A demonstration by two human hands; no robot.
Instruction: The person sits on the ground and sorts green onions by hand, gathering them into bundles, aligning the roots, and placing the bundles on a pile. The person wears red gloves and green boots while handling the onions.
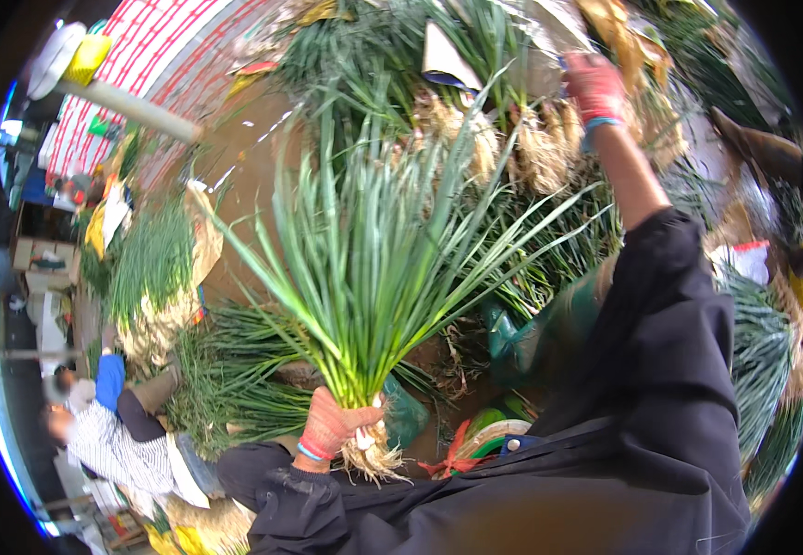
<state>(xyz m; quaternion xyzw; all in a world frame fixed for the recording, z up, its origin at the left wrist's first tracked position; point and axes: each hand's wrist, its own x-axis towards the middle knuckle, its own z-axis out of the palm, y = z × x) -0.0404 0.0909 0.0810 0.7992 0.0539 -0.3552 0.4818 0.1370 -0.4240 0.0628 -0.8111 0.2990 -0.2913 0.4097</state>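
A large bunch of green onions (373,277) stands upright in my gloved left hand (335,424). My fingers close around its pale lower stems, and the whitish roots (372,458) hang below near my lap. My right arm reaches far forward. Its hand (595,87), in a reddish knit glove, is blurred and closed at the edge of a whitish plastic sheet (547,28). Beneath that hand lie more onion bunches with tangled roots (543,149) facing me. A folded white piece with a dark blue edge (448,59) rests among their leaves.
Cut onions lie left of my knees (255,388), beside a bundle with pale roots (158,312). A seated person in a striped top (124,444) works at the left. A post (131,111) rises upper left. Wet brown floor (249,152) shows ahead; more bundles (762,354) lie right.
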